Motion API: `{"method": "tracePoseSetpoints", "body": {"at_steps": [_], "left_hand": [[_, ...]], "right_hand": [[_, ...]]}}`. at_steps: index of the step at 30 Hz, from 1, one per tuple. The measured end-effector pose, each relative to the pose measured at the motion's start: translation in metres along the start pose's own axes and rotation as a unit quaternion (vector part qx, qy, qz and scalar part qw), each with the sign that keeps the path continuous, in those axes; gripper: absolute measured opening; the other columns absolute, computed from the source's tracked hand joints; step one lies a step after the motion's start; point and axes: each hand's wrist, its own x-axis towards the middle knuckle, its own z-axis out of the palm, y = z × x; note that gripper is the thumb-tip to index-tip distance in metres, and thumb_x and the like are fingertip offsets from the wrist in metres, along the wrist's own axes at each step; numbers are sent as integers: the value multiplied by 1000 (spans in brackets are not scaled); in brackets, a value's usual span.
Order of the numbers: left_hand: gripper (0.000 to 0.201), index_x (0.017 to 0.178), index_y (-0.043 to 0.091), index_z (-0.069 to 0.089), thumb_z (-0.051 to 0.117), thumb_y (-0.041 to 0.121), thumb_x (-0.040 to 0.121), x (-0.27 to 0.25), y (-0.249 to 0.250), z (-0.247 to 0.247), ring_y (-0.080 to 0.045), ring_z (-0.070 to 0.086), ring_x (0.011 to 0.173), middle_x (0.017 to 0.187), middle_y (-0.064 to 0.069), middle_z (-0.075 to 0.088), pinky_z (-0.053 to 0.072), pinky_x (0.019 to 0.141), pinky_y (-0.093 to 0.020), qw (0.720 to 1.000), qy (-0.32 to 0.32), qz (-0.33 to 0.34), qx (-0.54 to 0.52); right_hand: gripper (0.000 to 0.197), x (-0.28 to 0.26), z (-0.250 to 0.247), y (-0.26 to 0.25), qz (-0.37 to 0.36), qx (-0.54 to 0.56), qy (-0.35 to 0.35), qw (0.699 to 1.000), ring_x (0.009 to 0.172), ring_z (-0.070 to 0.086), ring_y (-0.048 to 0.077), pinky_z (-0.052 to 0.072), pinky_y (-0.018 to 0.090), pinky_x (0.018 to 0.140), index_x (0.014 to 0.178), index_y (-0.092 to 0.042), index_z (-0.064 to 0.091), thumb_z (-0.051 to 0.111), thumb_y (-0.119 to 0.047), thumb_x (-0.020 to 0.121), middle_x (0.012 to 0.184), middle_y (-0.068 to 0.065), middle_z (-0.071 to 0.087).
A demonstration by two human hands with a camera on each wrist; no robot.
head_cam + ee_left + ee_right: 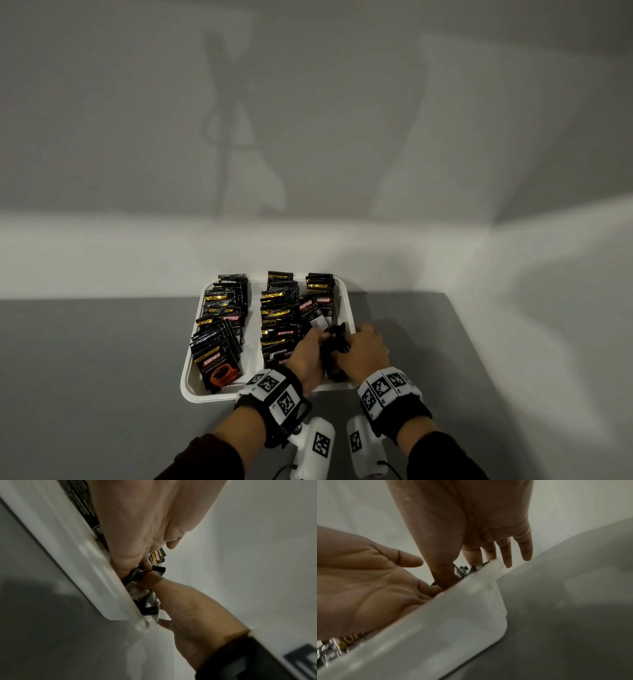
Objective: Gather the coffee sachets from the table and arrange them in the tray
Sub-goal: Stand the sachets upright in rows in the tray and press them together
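A white tray (191, 383) on the grey table holds three rows of black coffee sachets (219, 329), most standing on edge. At the near end of the right row both hands meet around a small bunch of sachets (334, 342). My left hand (306, 353) grips the bunch from the left, thumb on top. My right hand (364, 349) pinches it from the right, beside the tray's right rim. In the left wrist view the sachets (145, 574) sit between my left hand (145, 527) and right hand (188, 608). The right wrist view shows my right hand (471, 520), thumb down inside the tray wall (445, 628).
The tray stands near the table's far edge, close to a white wall (308, 137). Bare grey table (85, 377) lies to the left, right and front of the tray. No loose sachets show on the table in the head view.
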Motion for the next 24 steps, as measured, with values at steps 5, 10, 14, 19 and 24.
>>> {"method": "tracePoseSetpoints", "body": {"at_steps": [5, 10, 14, 19, 24], "left_hand": [[26, 108, 0, 54, 32, -2, 95, -4, 4, -1, -20, 56, 70, 93, -17, 59, 50, 64, -29, 993, -30, 66, 95], [37, 123, 3, 44, 41, -12, 90, -5, 5, -3, -29, 58, 101, 114, -23, 58, 48, 94, -41, 976, -46, 131, 166], [40, 122, 3, 50, 42, -15, 87, -6, -1, -4, -19, 59, 96, 106, -10, 62, 50, 85, -23, 954, -45, 159, 249], [34, 117, 0, 54, 47, -11, 87, -10, -3, 6, -17, 60, 97, 107, -11, 63, 49, 84, -20, 938, -39, 167, 302], [30, 115, 6, 56, 53, -3, 87, -17, 4, 18, -20, 61, 104, 112, -12, 65, 49, 94, -30, 911, -36, 210, 352]], "right_hand": [[22, -1, -6, 15, -1, 154, 49, 987, 108, 50, 19, 43, 30, 95, 90, -9, 73, 69, -26, 77, 113, 0, 46], [19, -9, -21, 28, -9, 252, 83, 964, 90, 54, 10, 41, 16, 73, 91, -4, 72, 70, -17, 78, 110, 3, 54], [19, -18, -22, 27, -22, 234, 26, 972, 89, 55, 15, 39, 20, 77, 93, -3, 71, 67, -17, 82, 101, 3, 55], [11, -25, -23, 24, -24, 278, 9, 960, 64, 52, 13, 40, 24, 61, 74, -7, 62, 61, -11, 84, 70, 4, 60], [31, -22, -27, 20, -8, 362, 45, 931, 95, 62, 22, 52, 38, 86, 112, -7, 56, 63, -8, 82, 103, 10, 64]]}}
